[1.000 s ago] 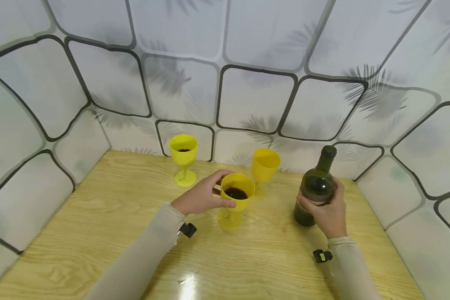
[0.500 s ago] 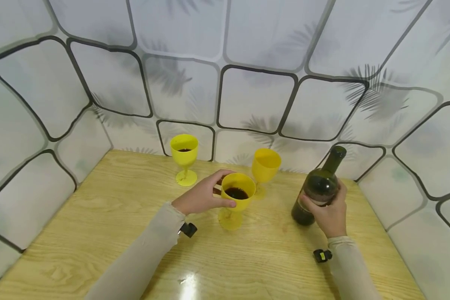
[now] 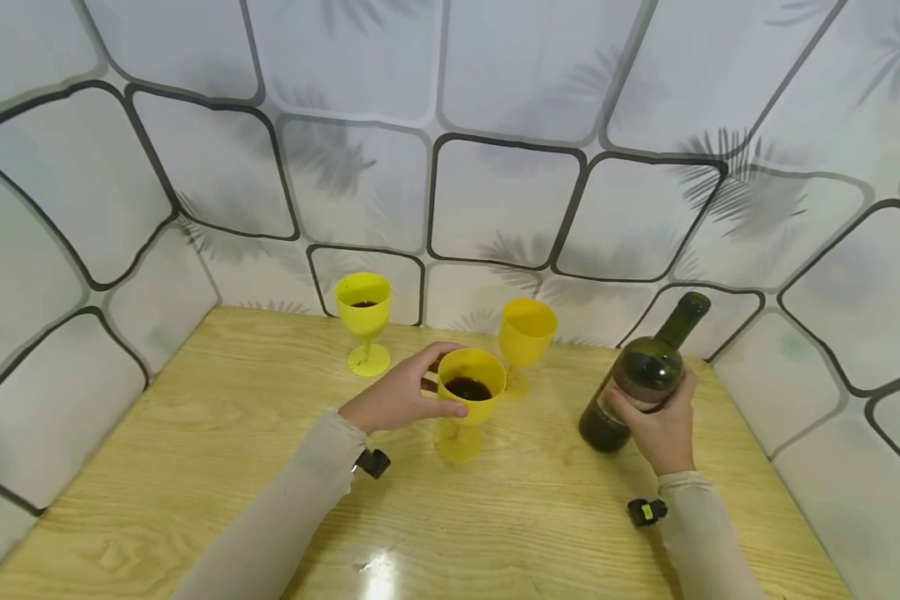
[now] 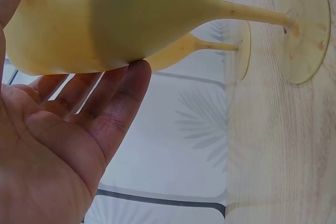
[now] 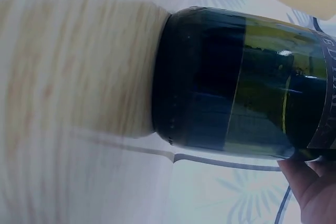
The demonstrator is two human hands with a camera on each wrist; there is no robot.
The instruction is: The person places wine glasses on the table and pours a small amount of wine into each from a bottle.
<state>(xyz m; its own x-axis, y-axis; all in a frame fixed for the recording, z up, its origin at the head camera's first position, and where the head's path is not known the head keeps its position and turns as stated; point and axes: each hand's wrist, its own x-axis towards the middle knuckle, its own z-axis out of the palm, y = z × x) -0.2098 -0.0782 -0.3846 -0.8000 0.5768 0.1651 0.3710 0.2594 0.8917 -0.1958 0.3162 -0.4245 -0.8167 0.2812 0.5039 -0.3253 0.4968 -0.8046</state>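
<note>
My left hand [image 3: 405, 396] grips a yellow goblet [image 3: 477, 410] by its bowl, thumb on the near side and fingers round the far side. Dark liquid lies in the bottom of the goblet's bowl. Its stem and round foot point toward the table in the left wrist view. My right hand [image 3: 663, 429] holds a dark green wine bottle [image 3: 648, 367] round its body. The bottle tilts, neck leaning right and base toward the goblet. In the right wrist view the bottle's base [image 5: 165, 77] is close over the wood, and part of its label shows.
Behind the held goblet stands an orange-yellow goblet [image 3: 523, 337], overlapping it slightly. A brighter yellow goblet [image 3: 363, 317] with dark liquid is at the back left. The wooden table [image 3: 195, 417] meets patterned walls [image 3: 502, 200] at the back and sides.
The bottle has gone from nearly upright to a clear tilt, its neck swinging right and its base shifting slightly left. My left hand and its goblet have kept their place.
</note>
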